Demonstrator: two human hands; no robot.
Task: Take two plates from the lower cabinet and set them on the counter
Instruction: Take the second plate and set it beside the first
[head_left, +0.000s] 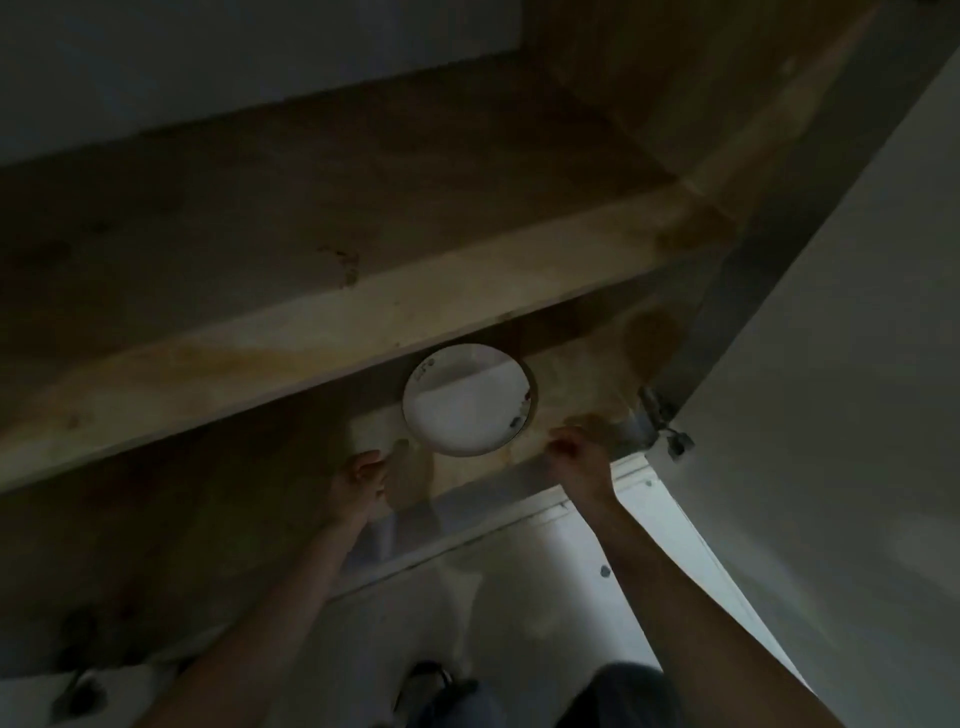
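A white round plate (467, 402) with small marks near its rim lies on the bottom board of the open lower cabinet (550, 457), partly tucked under the wooden shelf (363, 317). Whether it is one plate or a stack I cannot tell. My left hand (363, 480) reaches in just below and left of the plate, fingers apart, not touching it. My right hand (579, 454) hovers just right of the plate's near edge, fingers curled loosely, holding nothing.
The white cabinet door (831, 415) stands open on the right, with a metal hinge (657, 423) at its inner edge. The cabinet's white front frame (467, 540) runs under my forearms. The interior is dim. My legs show at the bottom.
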